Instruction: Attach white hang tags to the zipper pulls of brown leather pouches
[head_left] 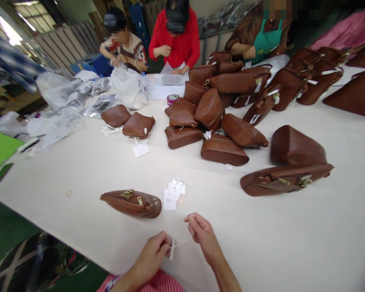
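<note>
Holding white tag [172, 249] in closed fingers of left hand [156, 247], low over near side of desk [267, 243]. Appears almost edge-on, with long axis pointing away from body, toward loose tags [172, 195]. Pinching thin white string [181, 243] in curled right hand [201, 232]; runs straight sideways from tag. Beyond, left: brown handbag [126, 206], tapered end leftward.

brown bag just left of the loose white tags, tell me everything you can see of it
The brown bag looks like smooth leather, tapering toward the picture's left and rounded at its right end. Gold-coloured metal shows: a clasp, a zip pull and small fittings near the right end. It lies lengthwise across the white table, close beside the tags. The left hand is nearby, not touching it. Whether it is zipped is unclear.
</note>
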The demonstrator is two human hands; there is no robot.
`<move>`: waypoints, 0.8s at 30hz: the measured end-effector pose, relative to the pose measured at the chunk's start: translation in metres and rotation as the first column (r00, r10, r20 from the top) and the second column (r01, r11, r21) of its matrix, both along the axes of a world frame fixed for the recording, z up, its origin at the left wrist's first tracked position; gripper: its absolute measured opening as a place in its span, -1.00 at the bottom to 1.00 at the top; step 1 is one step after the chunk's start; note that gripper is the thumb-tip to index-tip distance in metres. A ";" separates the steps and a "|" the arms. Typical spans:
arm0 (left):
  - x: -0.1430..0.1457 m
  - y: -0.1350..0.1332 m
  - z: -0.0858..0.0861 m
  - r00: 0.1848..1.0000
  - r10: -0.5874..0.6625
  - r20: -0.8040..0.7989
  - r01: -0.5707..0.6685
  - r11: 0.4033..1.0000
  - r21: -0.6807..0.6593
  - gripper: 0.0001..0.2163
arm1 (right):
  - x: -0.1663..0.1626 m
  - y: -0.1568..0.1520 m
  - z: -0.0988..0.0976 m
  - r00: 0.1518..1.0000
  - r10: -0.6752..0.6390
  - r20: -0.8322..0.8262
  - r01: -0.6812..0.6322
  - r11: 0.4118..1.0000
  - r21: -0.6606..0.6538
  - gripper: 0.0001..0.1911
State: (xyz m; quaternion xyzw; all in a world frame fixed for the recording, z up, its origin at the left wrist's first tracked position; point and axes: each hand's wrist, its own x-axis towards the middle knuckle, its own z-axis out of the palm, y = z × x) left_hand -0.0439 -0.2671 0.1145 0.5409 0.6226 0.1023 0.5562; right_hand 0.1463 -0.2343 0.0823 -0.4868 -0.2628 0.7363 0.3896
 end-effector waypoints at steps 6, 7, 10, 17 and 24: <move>-0.040 0.045 0.054 0.766 -0.093 -0.636 0.573 0.547 0.610 -0.61 | -0.032 0.023 0.006 0.922 0.215 0.322 -0.332 0.866 0.374 -0.69; -0.045 0.054 0.060 0.711 -0.071 -0.700 0.633 0.498 0.592 -0.58 | -0.039 0.027 0.007 0.910 0.213 0.356 -0.356 0.841 0.408 -0.70; -0.054 0.077 0.069 0.609 -0.080 -0.789 0.728 0.453 0.515 -0.60 | -0.053 0.039 0.009 0.862 0.163 0.480 -0.411 0.779 0.473 -0.73; -0.055 0.093 0.070 0.669 -0.251 -0.700 0.688 0.566 0.455 -0.75 | -0.056 0.046 0.008 0.725 0.059 0.686 -0.524 0.693 0.495 -0.72; -0.061 0.092 0.071 0.721 -0.336 -0.606 0.658 0.605 0.448 -0.79 | -0.077 0.044 0.008 0.818 0.163 0.552 -0.450 0.779 0.437 -0.80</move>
